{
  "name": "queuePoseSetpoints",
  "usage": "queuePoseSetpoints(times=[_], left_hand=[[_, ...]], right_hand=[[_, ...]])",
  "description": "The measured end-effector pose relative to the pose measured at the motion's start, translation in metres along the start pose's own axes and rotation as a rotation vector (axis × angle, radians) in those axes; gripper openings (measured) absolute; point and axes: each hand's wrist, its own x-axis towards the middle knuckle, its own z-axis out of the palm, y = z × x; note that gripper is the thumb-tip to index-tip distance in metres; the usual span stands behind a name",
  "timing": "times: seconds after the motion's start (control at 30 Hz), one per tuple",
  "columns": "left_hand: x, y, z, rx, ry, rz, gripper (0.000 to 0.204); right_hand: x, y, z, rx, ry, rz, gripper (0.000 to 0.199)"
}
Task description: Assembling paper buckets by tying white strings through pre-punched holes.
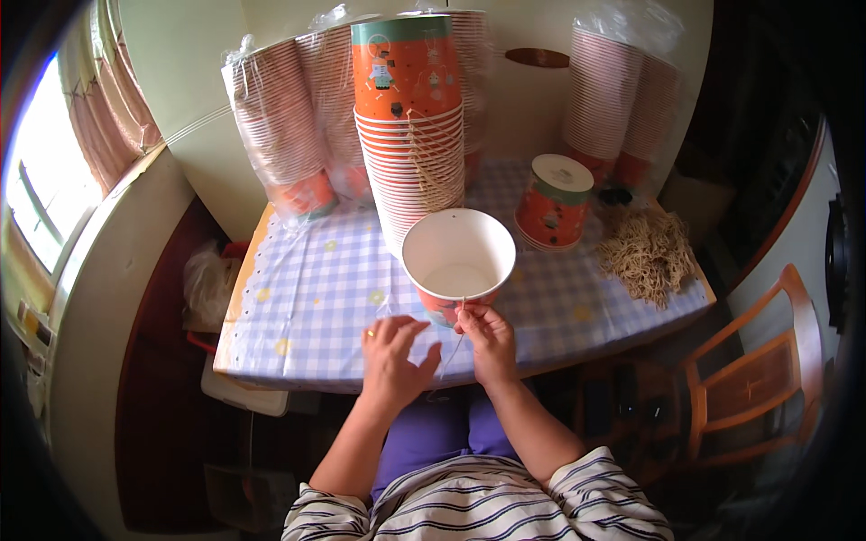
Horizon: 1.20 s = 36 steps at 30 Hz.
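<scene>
Right hand (492, 347) pinches cord (454, 351) at a paper bucket's (465, 248) rim

Blue checks cover the table (334, 298). A tall stack of inverted orange buckets (401, 149) rises there, before plastic-wrapped stacks (280, 126); the paper bucket, mouth up near the front edge, hides its lower corner. To the right sit a tangled tan cord heap (648, 252) and a short inverted stack (553, 212). The right thumb and fingers close on the cord at the rim's near side. The left hand (392, 361) is loosely open, thumb apart; whether it touches the cord cannot be told.
</scene>
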Motion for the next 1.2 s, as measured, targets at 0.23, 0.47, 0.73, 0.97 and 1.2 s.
queuePoseSetpoints(times=[0.23,0.47,0.73,0.97,1.2], left_hand=[[0.067,0.023,-0.013,0.000,-0.106,0.322,0.042],[0.076,0.010,0.010,-0.164,-0.271,0.233,0.036],[0.077,0.014,0.009,-0.224,-0.297,0.119,0.034],[0.075,0.008,0.015,-0.143,-0.200,0.363,0.037],[0.078,0.007,0.014,-0.076,-0.233,0.463,0.038]], right_hand=[[0.000,0.007,-0.006,0.301,-0.046,0.197,0.011],[0.001,0.002,-0.004,0.178,0.026,0.232,0.014],[0.003,0.003,-0.003,-0.068,0.073,0.084,0.019],[0.001,0.006,-0.005,-0.078,0.075,0.117,0.016],[0.002,0.009,-0.008,-0.149,0.089,0.070,0.017]])
